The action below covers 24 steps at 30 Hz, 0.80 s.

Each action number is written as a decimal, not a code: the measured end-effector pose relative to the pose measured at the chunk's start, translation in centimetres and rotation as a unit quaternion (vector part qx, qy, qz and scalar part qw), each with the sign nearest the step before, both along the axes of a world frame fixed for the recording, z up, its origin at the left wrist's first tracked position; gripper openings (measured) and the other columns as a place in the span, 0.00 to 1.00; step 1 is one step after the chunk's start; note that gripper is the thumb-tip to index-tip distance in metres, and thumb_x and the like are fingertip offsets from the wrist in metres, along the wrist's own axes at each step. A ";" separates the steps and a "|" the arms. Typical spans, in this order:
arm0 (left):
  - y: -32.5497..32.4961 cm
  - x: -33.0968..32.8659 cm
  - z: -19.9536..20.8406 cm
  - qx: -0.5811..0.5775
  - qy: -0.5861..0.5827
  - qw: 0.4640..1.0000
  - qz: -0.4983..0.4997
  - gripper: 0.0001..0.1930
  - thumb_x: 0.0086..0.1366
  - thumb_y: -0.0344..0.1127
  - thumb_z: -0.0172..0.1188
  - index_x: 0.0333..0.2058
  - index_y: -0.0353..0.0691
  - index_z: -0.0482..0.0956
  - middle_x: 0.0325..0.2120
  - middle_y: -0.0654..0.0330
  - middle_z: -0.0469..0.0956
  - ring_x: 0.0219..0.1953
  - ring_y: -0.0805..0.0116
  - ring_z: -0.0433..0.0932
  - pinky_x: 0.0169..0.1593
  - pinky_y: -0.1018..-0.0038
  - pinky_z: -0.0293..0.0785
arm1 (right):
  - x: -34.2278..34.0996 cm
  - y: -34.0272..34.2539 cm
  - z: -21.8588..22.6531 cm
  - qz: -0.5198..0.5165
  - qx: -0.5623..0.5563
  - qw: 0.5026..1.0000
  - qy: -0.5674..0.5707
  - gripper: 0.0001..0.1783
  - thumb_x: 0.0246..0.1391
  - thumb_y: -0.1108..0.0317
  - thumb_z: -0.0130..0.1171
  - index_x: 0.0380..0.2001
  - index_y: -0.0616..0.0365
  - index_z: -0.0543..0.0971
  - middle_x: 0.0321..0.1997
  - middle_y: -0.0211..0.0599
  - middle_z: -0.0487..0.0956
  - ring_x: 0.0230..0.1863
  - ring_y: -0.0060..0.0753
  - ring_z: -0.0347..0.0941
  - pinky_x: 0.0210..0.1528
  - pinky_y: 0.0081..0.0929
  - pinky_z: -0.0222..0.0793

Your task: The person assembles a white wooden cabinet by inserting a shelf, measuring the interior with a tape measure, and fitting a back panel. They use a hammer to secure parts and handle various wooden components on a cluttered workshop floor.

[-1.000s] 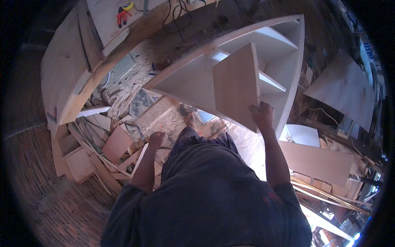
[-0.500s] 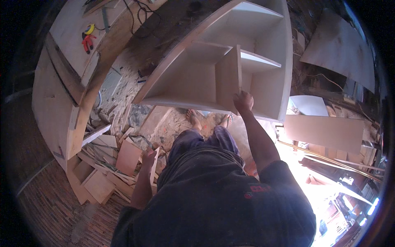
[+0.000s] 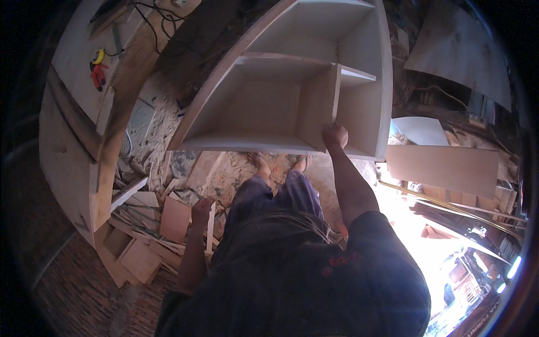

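Observation:
A pale, curved-sided wooden cabinet [image 3: 269,106] with open compartments stands in front of me. My right hand [image 3: 335,136] is closed round the front edge of its upright divider panel [image 3: 336,92], near the bottom board. The divider's top end meets the front edge of the horizontal shelf [image 3: 286,59]; a shorter shelf piece [image 3: 358,73] sits to its right. Low on my left, my left hand [image 3: 202,212] is closed beside a narrow pale wood strip [image 3: 211,227]. Whether it grips that strip or something small, I cannot make out.
Offcuts [image 3: 140,261] lie piled at the lower left. A large panelled piece [image 3: 73,151] to the left carries red-handled pliers [image 3: 97,77], a yellow tape measure [image 3: 99,56] and a black cable [image 3: 163,22]. Loose boards [image 3: 443,171] lie at the right, near bright light.
The divider's upper end has shifted right relative to the cabinet and now lines up with the shelf's edge, my right hand still on it. The view has shifted slightly.

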<state>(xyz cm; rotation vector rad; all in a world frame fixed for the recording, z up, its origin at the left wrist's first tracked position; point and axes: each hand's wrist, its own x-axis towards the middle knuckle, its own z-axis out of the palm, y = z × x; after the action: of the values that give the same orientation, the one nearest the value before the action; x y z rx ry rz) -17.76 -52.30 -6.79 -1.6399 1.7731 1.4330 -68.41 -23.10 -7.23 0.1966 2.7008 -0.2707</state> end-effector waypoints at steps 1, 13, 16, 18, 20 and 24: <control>0.0 -1.1 0.1 -0.073 0.033 0.995 -0.059 0.20 0.65 0.45 0.64 0.45 0.32 0.81 0.35 0.56 0.82 0.35 0.67 0.81 0.40 0.70 0.77 | -0.3 0.4 -0.4 0.010 0.004 1.000 0.006 0.19 0.50 0.47 0.61 0.37 0.46 0.85 0.41 0.46 0.84 0.46 0.50 0.82 0.49 0.45 0.77; -0.2 -23.2 -0.2 -0.454 0.223 0.847 -0.163 0.08 0.63 0.33 0.64 0.36 0.34 0.80 0.31 0.51 0.80 0.37 0.50 0.80 0.42 0.61 0.76 | -1.0 3.8 -4.3 0.006 -0.027 1.000 0.002 0.20 0.47 0.49 0.60 0.37 0.51 0.85 0.39 0.48 0.84 0.44 0.54 0.81 0.48 0.46 0.76; -0.5 -26.6 -3.3 -0.443 0.205 0.854 -0.182 0.07 0.62 0.34 0.64 0.34 0.36 0.81 0.31 0.51 0.81 0.35 0.50 0.81 0.41 0.61 0.76 | -1.2 3.7 -4.7 -0.003 -0.008 1.000 0.005 0.20 0.46 0.50 0.59 0.39 0.50 0.85 0.39 0.49 0.84 0.44 0.55 0.81 0.49 0.47 0.76; 0.3 -27.7 -5.2 -0.425 0.181 0.871 -0.168 0.07 0.61 0.36 0.65 0.32 0.38 0.81 0.30 0.53 0.82 0.34 0.51 0.81 0.40 0.60 0.76 | -1.3 3.7 -4.9 -0.008 0.008 1.000 -0.002 0.18 0.48 0.51 0.61 0.39 0.46 0.85 0.40 0.46 0.84 0.45 0.52 0.81 0.48 0.45 0.76; 1.3 -28.6 -6.9 -0.388 0.166 0.899 -0.114 0.07 0.60 0.37 0.65 0.31 0.40 0.82 0.29 0.54 0.83 0.31 0.51 0.82 0.39 0.58 0.76 | -1.3 3.9 -4.9 -0.024 -0.013 1.000 0.003 0.18 0.48 0.51 0.60 0.39 0.47 0.85 0.40 0.47 0.84 0.45 0.53 0.81 0.48 0.45 0.76; 2.5 -29.1 -8.2 -0.417 0.099 0.892 -0.144 0.08 0.59 0.41 0.64 0.26 0.45 0.84 0.26 0.57 0.84 0.28 0.53 0.82 0.36 0.58 0.76 | -1.4 4.4 -4.3 -0.061 -0.039 0.997 0.009 0.18 0.48 0.52 0.60 0.39 0.48 0.85 0.39 0.48 0.84 0.44 0.55 0.80 0.48 0.46 0.76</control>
<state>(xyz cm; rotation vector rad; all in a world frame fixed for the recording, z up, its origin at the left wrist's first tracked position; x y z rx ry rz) -46.81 -49.81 -14.95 -1.4694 2.8661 0.7378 -69.78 -18.69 -11.54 0.3374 2.6947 -0.4161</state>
